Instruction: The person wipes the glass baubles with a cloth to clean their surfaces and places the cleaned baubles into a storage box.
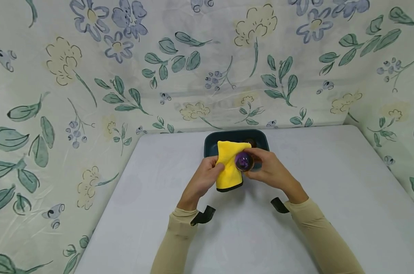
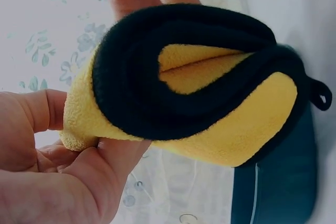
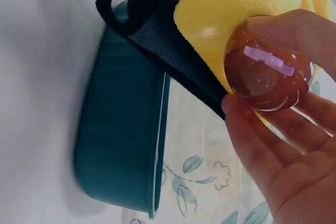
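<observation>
Over the white table [image 1: 330, 182], walled round with floral sheeting [image 1: 56, 76], both hands are up and busy just in front of a dark teal tub [image 1: 210, 146] that sits at the far edge. Biggest thing in play is the cloth [image 1: 227, 167]: yellow plush on one face, black on the other, black trim and a little hanging loop, folded thick and soft. The left hand [image 1: 201, 180] has it gripped, fingers and thumb curled round the folded edge, and it flops and bulges as fleece will; I'd say it weighs next to nothing and can be grabbed anywhere. Pressed into its yellow face is the ball [image 3: 269, 66], small, round, glossy, with a hard shine and tiny pale flecks; it reads purple from above and reddish-brown up close. The right hand [image 1: 270, 171] pinches it between thumb and fingertips, held above the table, just short of the tub. My guess is that it's slick and rigid, maybe glass or resin, so it wants a firm fingertip hold across its widest part, or it'll squirt free.
</observation>
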Demonstrator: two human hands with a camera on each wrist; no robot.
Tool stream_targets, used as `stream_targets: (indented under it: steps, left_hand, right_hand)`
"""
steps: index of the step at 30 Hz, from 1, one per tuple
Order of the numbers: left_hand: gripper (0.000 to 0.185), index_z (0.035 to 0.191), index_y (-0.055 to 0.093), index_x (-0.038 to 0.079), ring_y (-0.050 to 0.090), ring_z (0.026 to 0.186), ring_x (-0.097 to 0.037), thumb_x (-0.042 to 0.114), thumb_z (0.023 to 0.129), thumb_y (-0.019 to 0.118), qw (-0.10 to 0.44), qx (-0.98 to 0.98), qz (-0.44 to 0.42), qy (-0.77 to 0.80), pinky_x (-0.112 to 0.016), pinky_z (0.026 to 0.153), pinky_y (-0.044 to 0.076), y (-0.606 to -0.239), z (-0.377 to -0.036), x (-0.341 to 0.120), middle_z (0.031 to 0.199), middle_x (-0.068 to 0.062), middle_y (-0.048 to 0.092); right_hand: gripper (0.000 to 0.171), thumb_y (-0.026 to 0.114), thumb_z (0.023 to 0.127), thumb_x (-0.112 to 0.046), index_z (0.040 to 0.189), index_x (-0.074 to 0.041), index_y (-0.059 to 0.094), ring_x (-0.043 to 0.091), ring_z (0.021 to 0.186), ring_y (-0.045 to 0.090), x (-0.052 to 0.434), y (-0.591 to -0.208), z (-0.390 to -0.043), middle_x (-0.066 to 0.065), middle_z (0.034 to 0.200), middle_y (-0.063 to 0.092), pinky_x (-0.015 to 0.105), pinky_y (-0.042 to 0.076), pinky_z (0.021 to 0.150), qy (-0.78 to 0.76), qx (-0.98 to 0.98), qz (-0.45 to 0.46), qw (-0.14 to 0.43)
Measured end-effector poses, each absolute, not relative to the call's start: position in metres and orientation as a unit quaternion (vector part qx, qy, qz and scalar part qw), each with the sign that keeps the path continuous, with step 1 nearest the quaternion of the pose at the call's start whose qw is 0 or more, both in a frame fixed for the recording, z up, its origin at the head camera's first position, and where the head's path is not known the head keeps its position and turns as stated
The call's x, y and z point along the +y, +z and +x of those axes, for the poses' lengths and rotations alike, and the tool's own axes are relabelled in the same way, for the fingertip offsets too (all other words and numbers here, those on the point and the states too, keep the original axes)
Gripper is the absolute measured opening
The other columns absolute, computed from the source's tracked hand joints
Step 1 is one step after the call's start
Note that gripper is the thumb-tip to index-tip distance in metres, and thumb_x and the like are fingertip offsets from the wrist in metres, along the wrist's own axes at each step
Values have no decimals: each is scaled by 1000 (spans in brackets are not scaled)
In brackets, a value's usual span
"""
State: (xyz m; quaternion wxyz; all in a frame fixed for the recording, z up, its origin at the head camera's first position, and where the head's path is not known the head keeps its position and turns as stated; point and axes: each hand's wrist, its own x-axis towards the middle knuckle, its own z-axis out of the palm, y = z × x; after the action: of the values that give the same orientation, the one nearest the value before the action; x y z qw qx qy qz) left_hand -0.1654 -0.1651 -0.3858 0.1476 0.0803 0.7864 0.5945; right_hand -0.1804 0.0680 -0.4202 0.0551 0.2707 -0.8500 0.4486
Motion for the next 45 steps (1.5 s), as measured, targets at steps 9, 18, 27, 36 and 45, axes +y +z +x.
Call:
stream_targets:
  steps: [9, 18, 27, 36, 45]
  left_hand:
    - [36, 136, 57, -4, 66, 93, -24, 10, 104, 47, 143, 785, 77, 597, -39, 94, 61, -386, -166, -164, 119, -22, 66]
    - [36, 134, 58, -5, 67, 91, -24, 10, 103, 47, 131, 785, 79, 600, -38, 92, 62, -385, -165, -165, 116, -23, 66]
    - [35, 133, 59, -6, 67, 89, -22, 10, 104, 48, 128, 783, 81, 604, -37, 90, 62, -384, -166, -167, 114, -23, 66]
    - [34, 131, 60, -6, 64, 86, -21, 10, 103, 48, 142, 788, 89, 593, -29, 83, 60, -386, -169, -169, 108, -19, 64]
    - [35, 134, 57, -6, 64, 87, -20, 10, 105, 46, 154, 781, 101, 596, -30, 87, 61, -385, -167, -171, 111, -20, 63]
  right_hand:
    - [65, 89, 76, -3, 135, -4, 61, 27, 111, 65, 69, -422, -181, 14, 131, 66, 48, 60, 96, 444, -852, 270, 68]
    - [60, 88, 77, -3, 132, -6, 64, 23, 107, 65, 72, -419, -181, 11, 125, 67, 43, 61, 94, 452, -837, 303, 64]
    - [60, 86, 81, -6, 137, -10, 63, 21, 107, 69, 73, -420, -180, 10, 130, 68, 36, 61, 95, 482, -813, 326, 29]
    - [60, 87, 79, -5, 134, -8, 64, 28, 108, 69, 71, -418, -178, 10, 129, 68, 33, 60, 95, 494, -803, 334, 17]
    - [61, 88, 78, -6, 134, -8, 64, 25, 108, 69, 69, -415, -175, 10, 130, 67, 37, 63, 93, 515, -795, 319, 14]
